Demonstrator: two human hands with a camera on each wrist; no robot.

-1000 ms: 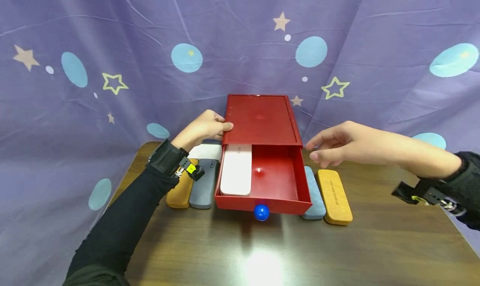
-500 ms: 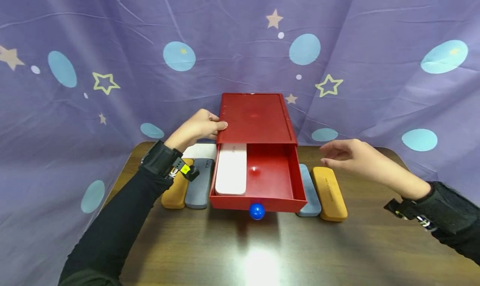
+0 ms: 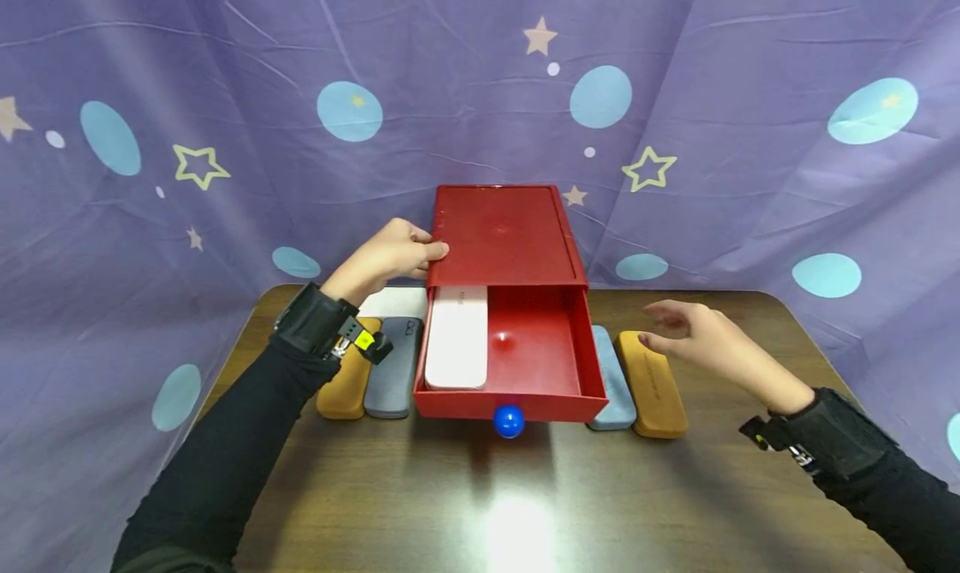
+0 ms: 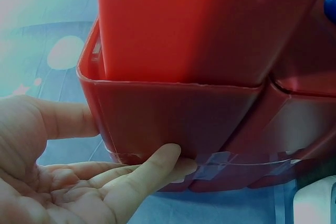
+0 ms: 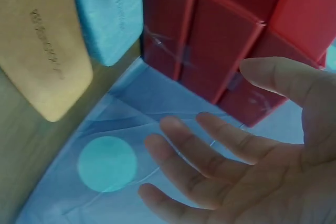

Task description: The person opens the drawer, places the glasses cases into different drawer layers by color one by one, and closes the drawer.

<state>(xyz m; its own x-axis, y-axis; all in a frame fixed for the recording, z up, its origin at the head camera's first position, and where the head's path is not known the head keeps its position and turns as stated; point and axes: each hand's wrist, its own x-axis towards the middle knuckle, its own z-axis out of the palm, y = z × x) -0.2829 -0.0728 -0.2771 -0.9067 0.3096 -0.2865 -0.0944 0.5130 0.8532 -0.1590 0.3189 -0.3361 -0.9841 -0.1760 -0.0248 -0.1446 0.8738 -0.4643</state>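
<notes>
Far left on the dark wood-grain table (image 3: pixel 525 506): a mustard case (image 3: pixel 343 389), soft matte finish, rounded oblong, long axis running front-to-back; just beside it a grey case (image 3: pixel 393 369), same shape & direction, w/ a white case (image 3: pixel 397 302) lying behind both. The left hand (image 3: pixel 390 256) rests on the rear left corner of the red box (image 3: pixel 498 235); its grip is loose, thumb on the upper edge, fingers nearly straight vs. the side wall and lower edge in the left wrist view, not curled round it. The box is glossy hard plastic, rectangular, long axis front-to-back, sitting at the table's centre near the purple star-print cloth (image 3: pixel 225 98) backdrop. Its drawer (image 3: pixel 540 360) is pulled out toward the person, round blue knob (image 3: pixel 509 421) pointing at the viewer. Inside, on the left half, lies a pale pink case (image 3: pixel 457 348), smooth, rounded corners, lengthwise w/ the drawer; right half shows bare shiny red floor. Right of the drawer, touching it: a light blue case (image 3: pixel 611 381), felt-like, then an orange-yellow case (image 3: pixel 652 381) w/ small embossed lettering, both front-to-back. The right hand (image 3: pixel 701 344) hovers above the orange-yellow case's far end, grip apart, fingers spread and relaxed, holding nothing.
</notes>
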